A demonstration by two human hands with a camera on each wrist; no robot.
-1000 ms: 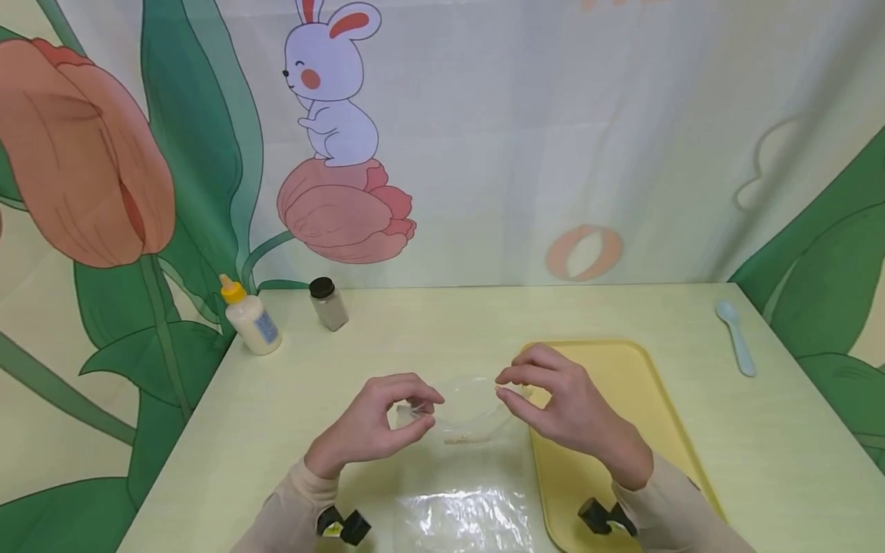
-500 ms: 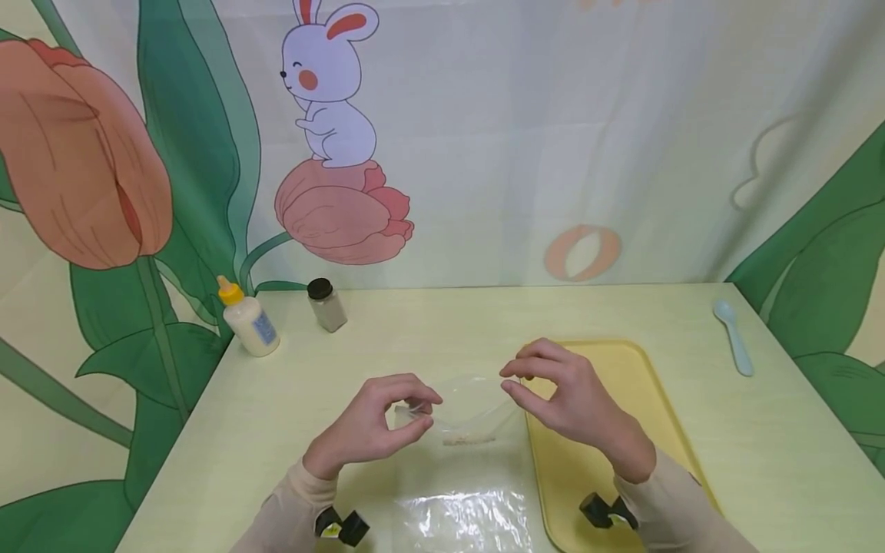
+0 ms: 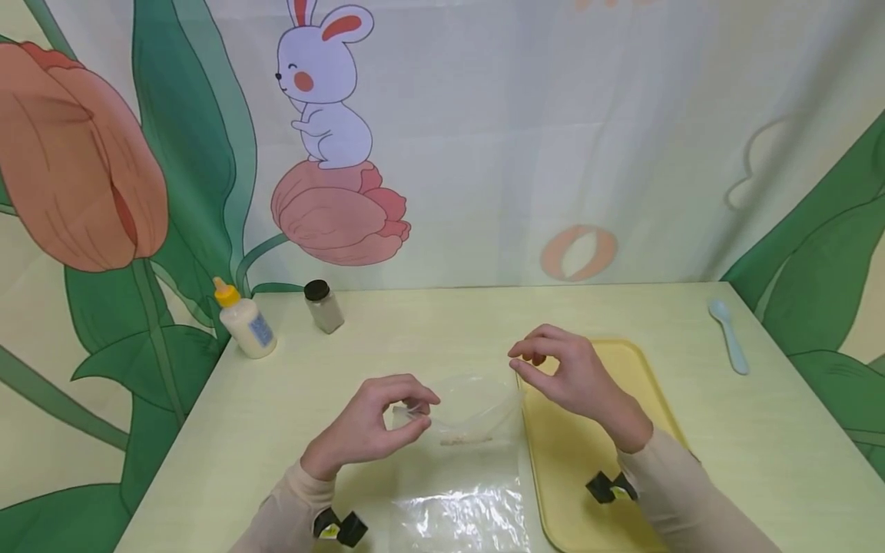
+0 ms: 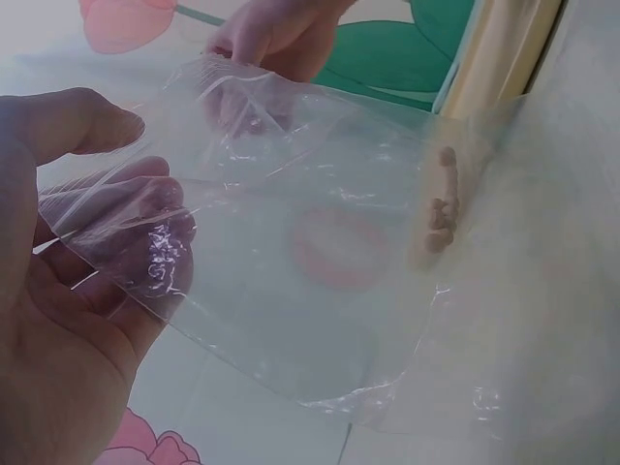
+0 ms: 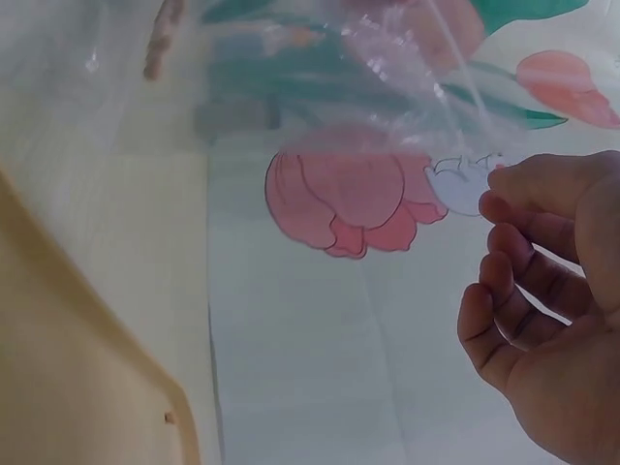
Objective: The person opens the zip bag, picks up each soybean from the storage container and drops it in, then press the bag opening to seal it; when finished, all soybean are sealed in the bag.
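Observation:
A clear plastic bag [image 3: 477, 407] is held up over the table's middle, with a thin line of brownish crumbs [image 3: 466, 440] inside. My left hand [image 3: 408, 411] pinches its left top corner between thumb and fingers, as the left wrist view shows [image 4: 107, 165] through the film [image 4: 310, 242]. My right hand [image 3: 528, 367] hovers by the bag's right top edge over the yellow tray [image 3: 594, 461]. Its fingers are loosely curled and hold nothing. In the right wrist view the hand [image 5: 499, 242] is apart from the bag [image 5: 320, 58].
A squeeze bottle with a yellow cap [image 3: 245, 322] and a small black-lidded jar [image 3: 323, 306] stand at the back left. A pale blue spoon [image 3: 726, 334] lies at the far right. Crinkled clear plastic [image 3: 456, 514] lies at the table's near edge.
My right hand has let go of the bag's right top edge and moved up and to the right. The left hand keeps its pinch in place.

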